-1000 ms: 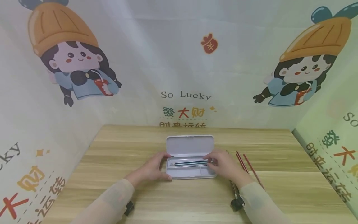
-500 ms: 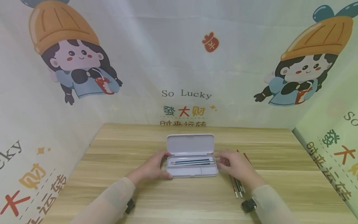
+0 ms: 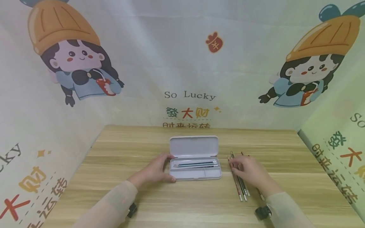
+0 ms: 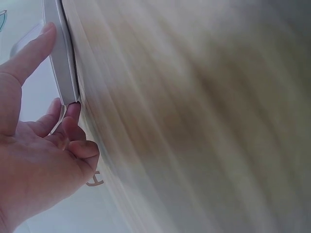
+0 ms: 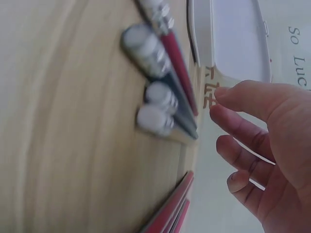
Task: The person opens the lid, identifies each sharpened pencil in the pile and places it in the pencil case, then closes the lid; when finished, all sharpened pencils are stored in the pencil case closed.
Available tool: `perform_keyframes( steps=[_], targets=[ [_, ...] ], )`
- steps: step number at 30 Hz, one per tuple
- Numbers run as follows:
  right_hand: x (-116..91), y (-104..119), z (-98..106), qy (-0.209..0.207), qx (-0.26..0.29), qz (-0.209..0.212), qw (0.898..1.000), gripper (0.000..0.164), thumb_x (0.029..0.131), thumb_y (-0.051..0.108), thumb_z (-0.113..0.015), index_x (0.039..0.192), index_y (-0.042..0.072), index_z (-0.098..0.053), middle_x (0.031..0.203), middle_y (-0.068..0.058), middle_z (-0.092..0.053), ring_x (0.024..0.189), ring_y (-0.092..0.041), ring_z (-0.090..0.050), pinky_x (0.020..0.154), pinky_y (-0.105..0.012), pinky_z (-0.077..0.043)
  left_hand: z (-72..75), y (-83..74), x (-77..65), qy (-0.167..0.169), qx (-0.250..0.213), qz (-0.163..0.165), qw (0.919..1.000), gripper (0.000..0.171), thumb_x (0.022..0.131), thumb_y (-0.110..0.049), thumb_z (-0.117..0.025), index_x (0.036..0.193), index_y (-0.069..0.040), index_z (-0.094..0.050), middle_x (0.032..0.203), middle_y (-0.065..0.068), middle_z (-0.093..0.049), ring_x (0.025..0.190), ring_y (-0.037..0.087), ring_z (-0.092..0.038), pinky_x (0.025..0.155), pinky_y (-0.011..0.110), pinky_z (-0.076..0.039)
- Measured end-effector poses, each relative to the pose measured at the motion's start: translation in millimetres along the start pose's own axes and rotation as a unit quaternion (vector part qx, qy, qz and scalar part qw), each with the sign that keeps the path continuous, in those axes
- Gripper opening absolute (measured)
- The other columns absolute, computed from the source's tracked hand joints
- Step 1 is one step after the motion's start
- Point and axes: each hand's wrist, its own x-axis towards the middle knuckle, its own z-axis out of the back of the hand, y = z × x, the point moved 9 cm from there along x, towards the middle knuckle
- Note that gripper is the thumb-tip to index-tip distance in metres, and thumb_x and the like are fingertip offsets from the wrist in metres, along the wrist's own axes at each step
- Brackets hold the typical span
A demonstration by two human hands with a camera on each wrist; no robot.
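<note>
A white pencil case (image 3: 194,146) lies on the table with its lid raised at the back. Several blue-green pencils (image 3: 195,164) lie in its rear compartment; the front compartments hold nothing. My left hand (image 3: 154,169) holds the case's left end, thumb at the front corner and fingers at the back, as the left wrist view also shows. My right hand (image 3: 251,169) is over several loose pencils (image 3: 240,189) right of the case. In the right wrist view its fingers (image 5: 243,124) are loosely bent with nothing between them, and white-eraser pencil ends (image 5: 158,119) show beside it.
Red pencils (image 5: 167,208) lie further right, partly hidden by the right hand in the head view. The wooden table (image 3: 128,142) meets a printed cloth backdrop (image 3: 142,79) at its back and sides.
My right hand has let go of the pencils in the case and moved right, over the loose pencils. The left hand stays at the case's left end.
</note>
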Motion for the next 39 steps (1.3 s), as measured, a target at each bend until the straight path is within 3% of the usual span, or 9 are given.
perform_keyframes(
  steps=[18,29,39],
  targets=[
    [-9,-13,4,0.023,-0.013,-0.042,0.999,0.026,0.086,0.011,-0.078,0.112,0.011,-0.077,0.087,0.006,-0.071,0.06,-0.003,-0.047,0.051,-0.02,-0.042,-0.4,-0.1,-1.6,0.001,0.004,0.001,1.0,0.089,0.067,-0.027,-0.097,0.142,-0.007,-0.053,0.146,0.017,-0.054,0.139,0.038,-0.048,0.122,0.057,-0.036],
    [-5,-15,0,0.046,-0.065,-0.048,0.996,0.024,0.086,0.015,-0.08,0.109,0.01,-0.078,0.092,0.0,-0.075,0.08,-0.012,-0.066,0.072,-0.037,-0.061,0.4,-0.5,-2.2,0.003,0.001,0.004,1.0,0.09,0.067,-0.028,-0.096,0.142,-0.007,-0.052,0.146,0.018,-0.054,0.14,0.039,-0.048,0.122,0.057,-0.035],
    [-6,-18,1,0.053,-0.08,-0.066,0.993,0.03,0.085,0.017,-0.079,0.114,0.011,-0.077,0.088,0.003,-0.075,0.071,-0.008,-0.061,0.059,-0.031,-0.053,0.7,-1.4,-0.9,0.0,-0.002,0.002,1.0,0.089,0.067,-0.027,-0.096,0.141,-0.007,-0.052,0.147,0.018,-0.054,0.141,0.039,-0.047,0.122,0.058,-0.034]
  ],
)
